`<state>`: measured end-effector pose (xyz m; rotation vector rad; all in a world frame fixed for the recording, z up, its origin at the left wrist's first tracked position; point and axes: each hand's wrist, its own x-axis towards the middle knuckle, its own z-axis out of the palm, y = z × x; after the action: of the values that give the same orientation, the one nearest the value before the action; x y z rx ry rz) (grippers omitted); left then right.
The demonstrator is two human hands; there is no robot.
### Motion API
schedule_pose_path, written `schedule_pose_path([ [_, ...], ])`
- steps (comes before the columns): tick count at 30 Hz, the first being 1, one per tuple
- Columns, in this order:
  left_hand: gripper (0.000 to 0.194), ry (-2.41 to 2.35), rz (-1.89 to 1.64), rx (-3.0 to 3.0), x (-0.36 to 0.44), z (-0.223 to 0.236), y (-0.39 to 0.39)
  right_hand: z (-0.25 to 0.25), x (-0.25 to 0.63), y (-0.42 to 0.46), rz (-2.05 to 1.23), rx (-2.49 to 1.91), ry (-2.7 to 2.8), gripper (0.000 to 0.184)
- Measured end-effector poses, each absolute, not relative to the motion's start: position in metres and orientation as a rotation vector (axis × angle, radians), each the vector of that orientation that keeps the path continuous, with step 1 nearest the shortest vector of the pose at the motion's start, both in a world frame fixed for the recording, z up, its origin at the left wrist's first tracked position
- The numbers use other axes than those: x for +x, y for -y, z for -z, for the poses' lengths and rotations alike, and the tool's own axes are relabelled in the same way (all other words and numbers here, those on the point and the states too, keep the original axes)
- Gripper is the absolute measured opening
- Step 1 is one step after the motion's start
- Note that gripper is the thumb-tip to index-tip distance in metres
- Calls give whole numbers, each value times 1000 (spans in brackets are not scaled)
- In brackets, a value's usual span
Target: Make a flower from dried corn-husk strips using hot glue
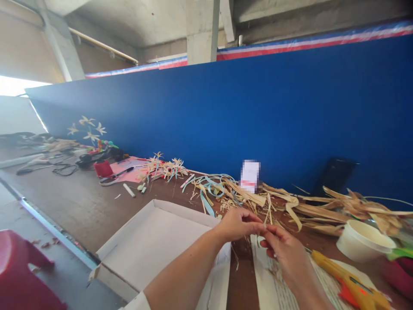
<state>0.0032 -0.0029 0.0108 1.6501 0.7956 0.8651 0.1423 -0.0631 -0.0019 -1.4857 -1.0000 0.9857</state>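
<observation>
My left hand [240, 224] and my right hand [285, 249] meet above the table, fingertips touching. Both are closed in a pinch around a thin pale fibre strip [268, 211], whose end pokes up between the fingers; the rest is largely covered. Under my right hand lies a printed sheet [264, 286] with a few fibre scraps on it. Just beyond my fingers, dried tan husk strips [248, 196] and light-blue ribbon strips [213, 187] are heaped. A shallow white cardboard box lid [155, 245] sits beneath my left forearm.
To the right are a yellow glue gun [351, 280] and a white tub [364, 241]. Small husk flowers [167, 168] lie on pink paper at the back. A dark phone [335, 174] leans on the blue partition [200, 112]. A red stool [22, 275] stands lower left.
</observation>
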Motion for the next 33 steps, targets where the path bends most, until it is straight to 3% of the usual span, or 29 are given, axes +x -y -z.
schedule_pose_path([
  [6, 23, -923, -965, 1611, 7, -7, 4, 3, 136, 64, -1008, -1543, 1142, 28],
  [12, 26, -834, -931, 1332, 5, -8, 0, 1, 128, 66, -1138, -1480, 1134, 21],
  [21, 25, -806, -1105, 1148, 5, -7, -8, -7, 126, 71, -1258, -1365, 1045, 30],
  [33, 22, -837, -1179, 1077, 10, -3, -8, -1, 123, 68, -1136, -1383, 1086, 27],
])
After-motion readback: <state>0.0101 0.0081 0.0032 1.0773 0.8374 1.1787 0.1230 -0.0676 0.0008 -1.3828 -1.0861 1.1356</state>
